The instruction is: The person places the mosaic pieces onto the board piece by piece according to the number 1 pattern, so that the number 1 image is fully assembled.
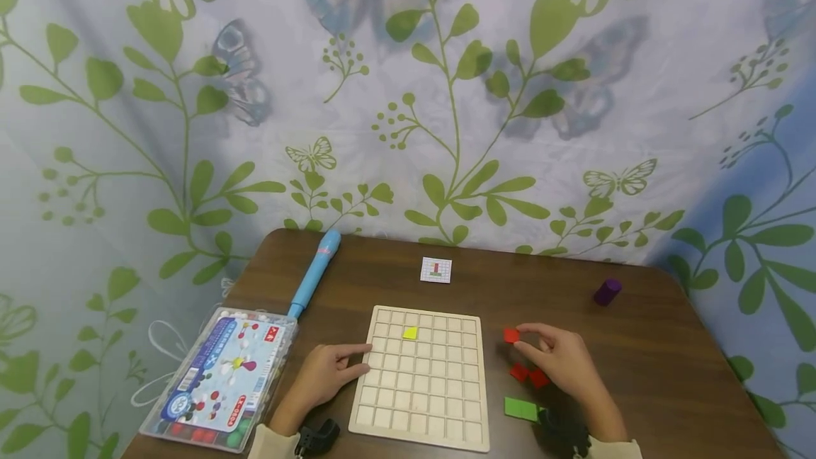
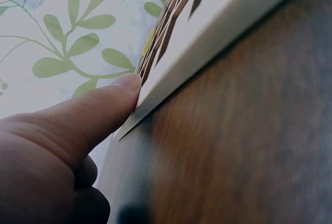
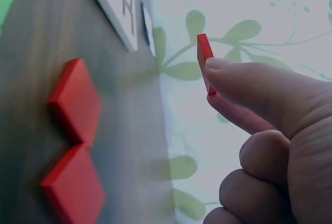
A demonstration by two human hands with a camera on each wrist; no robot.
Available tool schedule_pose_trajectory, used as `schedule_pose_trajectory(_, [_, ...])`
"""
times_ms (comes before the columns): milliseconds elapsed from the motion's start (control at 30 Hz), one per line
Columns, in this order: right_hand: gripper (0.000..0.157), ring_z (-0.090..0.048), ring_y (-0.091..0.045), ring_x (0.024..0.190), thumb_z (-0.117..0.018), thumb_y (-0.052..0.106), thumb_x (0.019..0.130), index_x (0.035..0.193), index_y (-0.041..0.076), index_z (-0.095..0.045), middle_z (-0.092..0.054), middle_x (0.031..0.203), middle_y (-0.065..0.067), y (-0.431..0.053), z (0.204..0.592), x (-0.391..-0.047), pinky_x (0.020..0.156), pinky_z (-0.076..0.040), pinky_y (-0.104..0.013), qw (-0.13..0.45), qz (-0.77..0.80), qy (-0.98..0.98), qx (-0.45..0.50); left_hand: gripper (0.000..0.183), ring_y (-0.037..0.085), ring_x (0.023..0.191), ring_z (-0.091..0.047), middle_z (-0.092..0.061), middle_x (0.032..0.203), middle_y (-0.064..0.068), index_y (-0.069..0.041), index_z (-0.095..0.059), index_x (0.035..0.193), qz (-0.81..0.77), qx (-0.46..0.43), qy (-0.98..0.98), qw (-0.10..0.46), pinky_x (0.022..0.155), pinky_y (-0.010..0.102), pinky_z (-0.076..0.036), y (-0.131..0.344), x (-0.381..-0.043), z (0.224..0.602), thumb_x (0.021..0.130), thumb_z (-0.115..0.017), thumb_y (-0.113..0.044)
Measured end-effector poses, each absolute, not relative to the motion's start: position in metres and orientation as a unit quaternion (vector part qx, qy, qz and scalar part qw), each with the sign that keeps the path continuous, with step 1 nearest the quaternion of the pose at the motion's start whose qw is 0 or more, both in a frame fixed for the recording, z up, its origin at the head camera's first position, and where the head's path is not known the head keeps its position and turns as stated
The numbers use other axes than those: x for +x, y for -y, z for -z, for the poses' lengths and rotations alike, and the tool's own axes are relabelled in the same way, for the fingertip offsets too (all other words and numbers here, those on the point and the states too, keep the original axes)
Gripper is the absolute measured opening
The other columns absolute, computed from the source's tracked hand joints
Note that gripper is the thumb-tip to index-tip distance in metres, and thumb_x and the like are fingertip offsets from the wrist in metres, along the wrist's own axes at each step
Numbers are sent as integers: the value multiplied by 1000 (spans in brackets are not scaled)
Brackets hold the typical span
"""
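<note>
A pale wooden grid board (image 1: 417,395) lies on the table. One yellow square tile (image 1: 410,333) sits in a cell of its upper part. Against the board's left edge rest the thumb and forefinger of my left hand (image 1: 326,374), extended. To the right of the board my right hand (image 1: 564,360) pinches a red square tile (image 1: 511,336) between thumb and forefinger; in the right wrist view that tile (image 3: 203,60) is held edge-on above the table. Two more red tiles (image 3: 78,102) lie below this hand, corners close together. Nearer the front are green tiles (image 1: 521,409), partly hidden by the wrist strap.
A small printed card (image 1: 436,270) lies behind the board. At the left stand a clear plastic case (image 1: 223,374) of coloured pieces and a blue stick-shaped object (image 1: 315,273). A purple cylinder (image 1: 608,292) is at the back right. Patterned cloth (image 1: 408,126) hangs behind the table.
</note>
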State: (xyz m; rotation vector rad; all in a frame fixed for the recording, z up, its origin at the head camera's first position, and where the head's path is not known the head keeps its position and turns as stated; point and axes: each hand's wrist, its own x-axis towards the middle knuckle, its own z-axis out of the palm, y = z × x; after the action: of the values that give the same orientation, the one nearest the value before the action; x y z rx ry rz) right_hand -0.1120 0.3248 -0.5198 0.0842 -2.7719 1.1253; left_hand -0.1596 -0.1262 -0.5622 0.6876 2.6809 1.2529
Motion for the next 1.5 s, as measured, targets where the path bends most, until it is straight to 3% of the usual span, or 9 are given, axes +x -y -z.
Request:
schedule_pose_trajectory(267, [25,-20,0,48,-86,28,85,107,20,-78,-30,56,14,-315,512,-115,46,-26,-24,116,-356,926,47,35,-1,47,-18,-28,49,-15,-21,-76,123,-417,227,-879,45,49,19,-24,127,-161,564,91,-79,-34])
schedule_pose_trajectory(600, [28,-20,-1,48,-84,35,86,109,20,-78,-30,56,14,-289,509,-125,46,-25,-24,96,-395,912,51,34,-1,47,-18,-30,49,-14,-23,-77,122,-408,229,-883,45,48,19,-25,128,-161,566,91,-78,-37])
schedule_pose_trajectory(1133, [24,-24,-3,50,-86,24,85,107,20,-79,-32,55,11,-228,510,-146,48,-24,-24,65,-445,890,70,34,0,48,-19,-30,49,-13,-25,-77,121,-409,211,-886,49,50,19,-26,129,-158,565,90,-79,-38])
schedule_pose_trajectory(1500, [25,-26,-4,48,-87,24,84,107,21,-79,-33,54,10,-203,515,-160,47,-24,-25,65,-475,875,67,34,-1,47,-18,-30,49,-14,-27,-77,122,-407,216,-887,42,50,19,-26,126,-160,564,90,-78,-41])
